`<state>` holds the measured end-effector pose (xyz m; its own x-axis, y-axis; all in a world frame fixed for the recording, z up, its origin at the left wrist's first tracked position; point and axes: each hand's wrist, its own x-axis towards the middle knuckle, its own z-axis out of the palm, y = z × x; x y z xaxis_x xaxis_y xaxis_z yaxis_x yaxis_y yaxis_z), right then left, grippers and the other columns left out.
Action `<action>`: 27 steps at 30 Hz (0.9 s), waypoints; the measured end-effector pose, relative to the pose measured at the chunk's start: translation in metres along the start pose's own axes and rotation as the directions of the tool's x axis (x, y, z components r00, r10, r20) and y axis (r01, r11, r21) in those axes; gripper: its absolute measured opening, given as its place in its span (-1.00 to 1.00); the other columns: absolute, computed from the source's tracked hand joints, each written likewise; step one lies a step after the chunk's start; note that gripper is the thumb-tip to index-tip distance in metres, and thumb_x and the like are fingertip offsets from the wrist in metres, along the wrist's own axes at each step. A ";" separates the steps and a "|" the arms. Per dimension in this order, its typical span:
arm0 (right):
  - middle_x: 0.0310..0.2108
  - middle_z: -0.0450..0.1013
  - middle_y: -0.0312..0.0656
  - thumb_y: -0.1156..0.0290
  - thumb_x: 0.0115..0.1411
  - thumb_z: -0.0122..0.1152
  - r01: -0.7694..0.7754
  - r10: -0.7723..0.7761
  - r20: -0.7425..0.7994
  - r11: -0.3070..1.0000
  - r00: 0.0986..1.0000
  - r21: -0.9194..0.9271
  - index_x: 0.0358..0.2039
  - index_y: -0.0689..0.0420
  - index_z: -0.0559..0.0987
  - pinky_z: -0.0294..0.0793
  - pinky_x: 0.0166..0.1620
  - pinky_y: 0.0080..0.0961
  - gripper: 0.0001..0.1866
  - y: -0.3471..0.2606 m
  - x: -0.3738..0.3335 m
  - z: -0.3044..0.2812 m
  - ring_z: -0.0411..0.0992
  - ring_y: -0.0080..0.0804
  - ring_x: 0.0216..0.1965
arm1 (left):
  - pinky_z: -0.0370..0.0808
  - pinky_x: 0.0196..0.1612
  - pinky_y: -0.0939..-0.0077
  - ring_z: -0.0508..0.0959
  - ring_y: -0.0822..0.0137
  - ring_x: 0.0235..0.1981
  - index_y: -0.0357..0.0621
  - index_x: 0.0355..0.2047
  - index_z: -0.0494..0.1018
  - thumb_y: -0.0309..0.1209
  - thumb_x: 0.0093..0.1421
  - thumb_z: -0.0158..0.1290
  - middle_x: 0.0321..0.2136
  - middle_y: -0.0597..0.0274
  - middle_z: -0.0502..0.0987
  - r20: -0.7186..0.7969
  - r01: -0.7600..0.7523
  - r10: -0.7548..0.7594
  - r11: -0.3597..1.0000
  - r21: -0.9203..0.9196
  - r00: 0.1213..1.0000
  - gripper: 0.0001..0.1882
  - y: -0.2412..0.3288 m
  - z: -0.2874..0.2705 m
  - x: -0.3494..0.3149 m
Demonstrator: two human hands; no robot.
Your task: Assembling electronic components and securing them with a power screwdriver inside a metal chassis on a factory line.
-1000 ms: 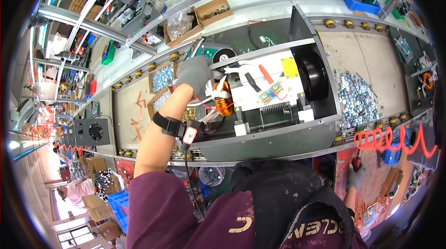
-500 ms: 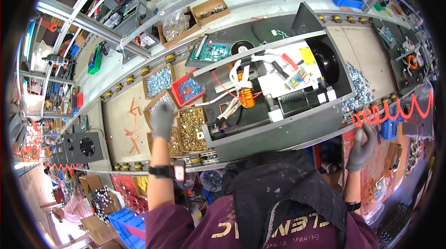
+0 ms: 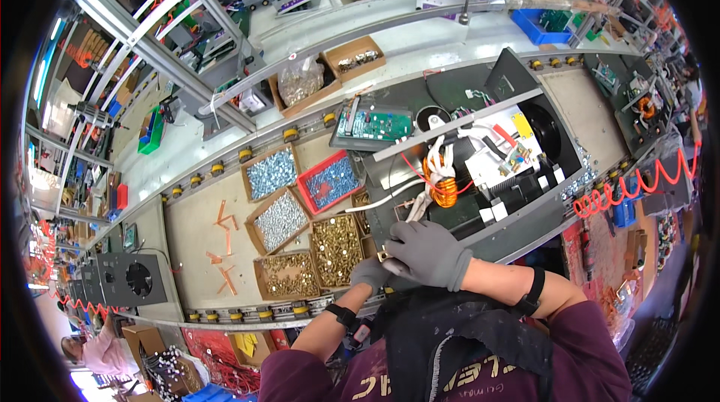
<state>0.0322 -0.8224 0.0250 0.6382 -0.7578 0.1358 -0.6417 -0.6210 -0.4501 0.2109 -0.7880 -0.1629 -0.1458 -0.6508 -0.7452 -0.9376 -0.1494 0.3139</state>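
Both gloved hands meet at the near left corner of a dark grey metal housing (image 3: 480, 241). My right hand (image 3: 431, 253) has bent, closed fingers at that corner. My left hand (image 3: 369, 274) is just left of and below it, its curled fingertips partly hidden by the right hand. A small brass-coloured piece (image 3: 384, 256) shows between them; its kind is unclear. Inside the housing are a copper-wound coil (image 3: 442, 192), white-sleeved cables (image 3: 439, 154) and a small circuit board (image 3: 517, 156). Beside my left hand stands a cardboard box of brass-coloured fasteners (image 3: 336, 248).
Left of the housing are a red tray of bluish fasteners (image 3: 330, 183), a box of silvery fasteners (image 3: 279, 220) and another brass-coloured box (image 3: 286, 276). Copper strips (image 3: 225, 237) lie farther left. A green circuit board (image 3: 379, 124) sits behind; a red coiled hose (image 3: 630, 192) hangs right.
My left hand has left the box of silvery fasteners, and my right hand has come in from the red coiled hose. They now meet at the housing's corner. The view has shifted.
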 end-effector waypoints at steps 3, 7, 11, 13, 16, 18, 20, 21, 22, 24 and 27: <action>-0.34 0.34 -0.21 0.23 0.02 0.16 0.016 -0.019 -0.086 0.999 0.996 -0.038 -0.42 0.04 0.48 0.39 -0.34 -0.38 -0.82 0.013 -0.008 -0.001 0.41 -0.30 -0.38 | 0.47 -0.17 0.28 0.55 0.06 -0.19 -0.11 -0.18 0.51 0.05 0.04 0.02 -0.25 0.01 0.56 0.045 -0.036 0.034 0.998 0.048 0.998 -0.48 0.015 -0.004 0.011; -0.36 0.34 -0.21 0.25 0.00 0.15 -0.012 -0.002 -0.101 0.991 0.995 -0.131 -0.50 0.05 0.46 0.37 -0.38 -0.39 -0.84 0.022 -0.012 0.006 0.41 -0.30 -0.41 | 0.44 -0.12 0.26 0.54 0.07 -0.16 -0.16 -0.15 0.49 0.06 0.06 0.01 -0.22 0.00 0.54 0.083 -0.140 0.136 0.989 0.045 0.987 -0.44 0.019 -0.012 0.036; -0.38 0.36 -0.22 0.26 -0.04 0.19 -0.104 0.079 -0.127 0.974 0.989 -0.203 -0.52 0.04 0.47 0.38 -0.38 -0.34 -0.84 0.026 -0.014 0.018 0.41 -0.26 -0.40 | 0.43 -0.12 0.23 0.53 0.05 -0.15 -0.18 -0.15 0.48 0.02 0.09 0.00 -0.21 -0.04 0.53 0.139 -0.352 0.340 0.933 0.073 0.930 -0.47 0.010 -0.004 0.063; -0.40 0.36 -0.21 0.29 -0.05 0.20 -0.174 0.133 -0.188 0.959 0.973 -0.222 -0.51 0.02 0.48 0.39 -0.40 -0.32 -0.87 0.026 -0.016 0.026 0.40 -0.23 -0.41 | 0.42 -0.10 0.25 0.52 0.02 -0.15 -0.15 -0.15 0.48 -0.04 0.10 -0.02 -0.21 -0.03 0.53 0.147 -0.510 0.498 0.858 0.062 0.855 -0.53 -0.004 0.000 0.072; -0.32 0.37 -0.20 0.32 -0.05 0.22 -0.362 0.285 -0.315 0.906 0.905 -0.220 -0.42 -0.01 0.53 0.40 -0.37 -0.34 -0.85 0.025 -0.018 0.042 0.41 -0.20 -0.39 | 0.39 -0.05 0.25 0.49 0.02 -0.13 -0.09 -0.13 0.47 -0.05 0.13 -0.04 -0.18 -0.01 0.52 0.192 -0.586 0.572 0.810 0.020 0.798 -0.56 -0.035 -0.005 0.087; -0.29 0.36 -0.15 0.38 -0.09 0.24 -0.420 0.321 -0.372 0.878 0.871 -0.228 -0.38 -0.01 0.54 0.42 -0.34 -0.33 -0.81 0.026 -0.018 0.053 0.41 -0.16 -0.37 | 0.39 -0.04 0.27 0.50 0.04 -0.13 -0.11 -0.16 0.49 -0.06 0.12 -0.03 -0.21 0.00 0.53 0.159 -0.585 0.574 0.810 0.034 0.804 -0.56 -0.068 -0.016 0.096; -0.29 0.36 -0.12 0.42 -0.11 0.23 -0.473 0.338 -0.441 0.847 0.832 -0.243 -0.37 0.00 0.54 0.42 -0.33 -0.32 -0.79 0.038 -0.025 0.060 0.41 -0.13 -0.34 | 0.39 -0.04 0.28 0.50 0.05 -0.13 -0.12 -0.15 0.49 -0.04 0.12 -0.03 -0.22 -0.01 0.54 0.124 -0.468 0.474 0.881 -0.073 0.872 -0.55 -0.101 -0.020 0.108; -0.28 0.37 -0.12 0.43 -0.12 0.23 -0.481 0.322 -0.460 0.829 0.828 -0.285 -0.37 0.01 0.55 0.42 -0.32 -0.31 -0.79 0.046 -0.030 0.062 0.42 -0.12 -0.34 | 0.39 -0.04 0.28 0.50 0.05 -0.13 -0.12 -0.15 0.49 -0.04 0.12 -0.03 -0.22 -0.01 0.54 0.108 -0.460 0.465 0.885 -0.066 0.879 -0.55 -0.119 -0.021 0.114; -0.28 0.37 -0.12 0.44 -0.12 0.23 -0.510 0.324 -0.495 0.804 0.806 -0.305 -0.38 0.01 0.55 0.42 -0.32 -0.30 -0.78 0.059 -0.038 0.065 0.42 -0.12 -0.33 | 0.39 -0.05 0.28 0.50 0.05 -0.13 -0.11 -0.16 0.49 -0.03 0.12 -0.03 -0.22 0.00 0.54 0.084 -0.401 0.412 0.908 -0.124 0.907 -0.55 -0.136 -0.021 0.123; -0.28 0.37 -0.12 0.46 -0.11 0.23 -0.545 0.323 -0.528 0.766 0.785 -0.341 -0.40 0.02 0.55 0.43 -0.32 -0.30 -0.81 0.091 -0.063 0.069 0.42 -0.11 -0.33 | 0.39 -0.05 0.28 0.50 0.06 -0.13 -0.11 -0.16 0.49 -0.03 0.13 -0.02 -0.22 0.00 0.54 0.056 -0.316 0.333 0.927 -0.199 0.941 -0.55 -0.161 -0.017 0.136; -0.24 0.36 -0.05 0.53 -0.09 0.21 -0.648 0.391 -0.568 0.668 0.724 -0.366 -0.36 0.08 0.57 0.37 -0.14 -0.31 -0.79 0.159 -0.118 0.066 0.36 -0.05 -0.20 | 0.40 -0.09 0.22 0.52 0.04 -0.19 -0.11 -0.23 0.53 -0.04 0.14 -0.04 -0.26 -0.05 0.54 -0.077 -0.205 0.194 0.961 -0.187 0.978 -0.57 -0.180 -0.003 0.137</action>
<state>-0.1169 -0.8186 -0.1209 -0.0303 -0.9055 0.4232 -0.9978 0.0027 -0.0657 0.3609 -0.8527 -0.3199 -0.2999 -0.7230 -0.6224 -0.8116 -0.1495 0.5647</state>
